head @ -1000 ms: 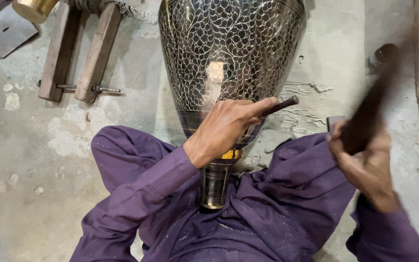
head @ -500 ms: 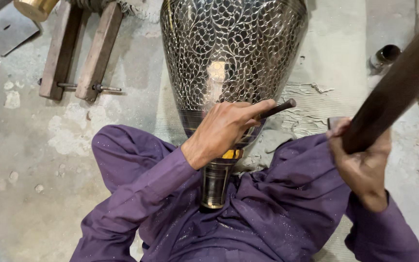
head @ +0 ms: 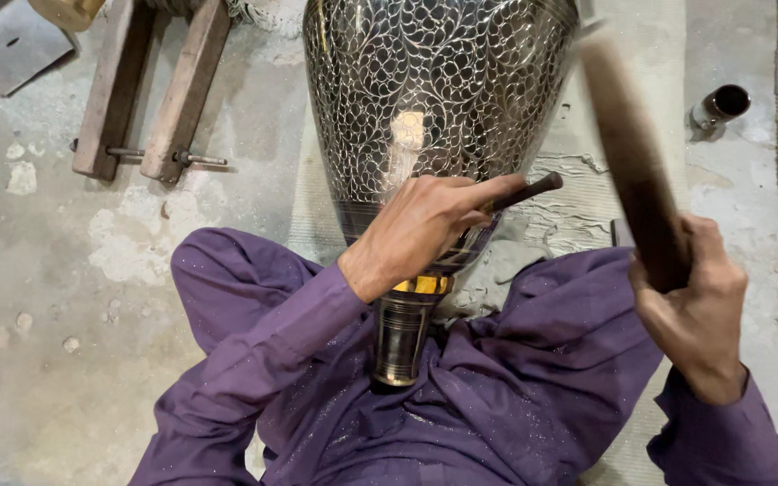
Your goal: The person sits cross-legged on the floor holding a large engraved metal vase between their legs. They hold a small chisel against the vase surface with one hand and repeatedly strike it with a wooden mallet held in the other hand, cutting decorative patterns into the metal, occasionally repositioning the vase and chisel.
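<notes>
- The large engraved metal vase [head: 438,99] filled the middle, its narrow neck lying between the purple-clad legs [head: 515,396], so no hand could pass there.
- To its left, bare concrete floor [head: 38,297] lay open up to the wooden clamp blocks [head: 150,90].
- To its right, the blurred dark wooden mallet [head: 632,162] crossed the gap before the small dark metal cup [head: 722,103].

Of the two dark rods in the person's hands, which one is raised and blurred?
The thick wooden stick in the right hand. The thin punch in the left hand is sharp and rests against the vase.
</notes>
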